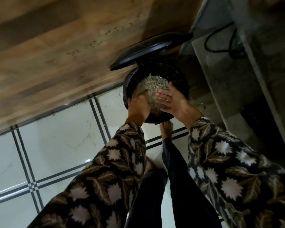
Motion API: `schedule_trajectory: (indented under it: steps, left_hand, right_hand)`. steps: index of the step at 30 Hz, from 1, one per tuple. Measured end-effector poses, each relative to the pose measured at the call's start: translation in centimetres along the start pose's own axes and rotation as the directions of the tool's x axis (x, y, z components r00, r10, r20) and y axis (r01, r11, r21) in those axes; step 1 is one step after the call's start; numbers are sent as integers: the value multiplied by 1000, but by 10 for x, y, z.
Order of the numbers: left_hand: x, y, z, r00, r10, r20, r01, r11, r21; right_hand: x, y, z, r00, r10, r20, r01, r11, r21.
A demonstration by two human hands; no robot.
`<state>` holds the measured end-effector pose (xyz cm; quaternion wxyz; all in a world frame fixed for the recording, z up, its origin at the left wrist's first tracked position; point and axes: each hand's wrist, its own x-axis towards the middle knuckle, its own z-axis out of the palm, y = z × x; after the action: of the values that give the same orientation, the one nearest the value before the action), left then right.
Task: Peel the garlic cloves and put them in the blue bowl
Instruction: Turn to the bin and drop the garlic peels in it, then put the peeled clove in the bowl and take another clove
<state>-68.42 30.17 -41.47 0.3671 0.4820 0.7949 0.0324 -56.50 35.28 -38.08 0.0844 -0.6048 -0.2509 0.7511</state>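
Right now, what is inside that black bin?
A rough, rounded pale thing fills the mouth of the black bin, held between the left hand and the right hand. The lid stands open behind. Whatever lies beneath the pale thing is covered, so it cannot be seen.

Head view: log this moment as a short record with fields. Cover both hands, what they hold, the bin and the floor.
left hand: grips the edge of the woven tray
right hand: fingers laid flat against the woven tray
woven tray: round, grey-green, held at the mouth of the black bin
lid: raised, bin open
floor: white tiles with dark lines
task things: none in view
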Motion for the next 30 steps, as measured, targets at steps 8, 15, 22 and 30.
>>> schedule_trajectory:
  steps: [8, 15, 22, 30]
  left_hand:
    - [-97, 65, -76, 958, -81, -274, -76, 853, -517]
    - [-246, 219, -147, 872, 261, -413, -474, 656, -587]
    - [-403, 359, -46, 754, 653, -75, -541, 552, -634]
    - [-546, 442, 121, 580, 807, 113, -767, 588, -259]
  right_hand:
    - [-137, -20, -1, 987, -112, -117, 109, 993, -36]
    - [-357, -14, -65, 811, -515, -278, 567, 808, 156]
    - [-542, 93, -196, 109, -532, -840, 640, 684, -350]
    - [-642, 282, -338, -212, -215, -953, 324, 905, -276]
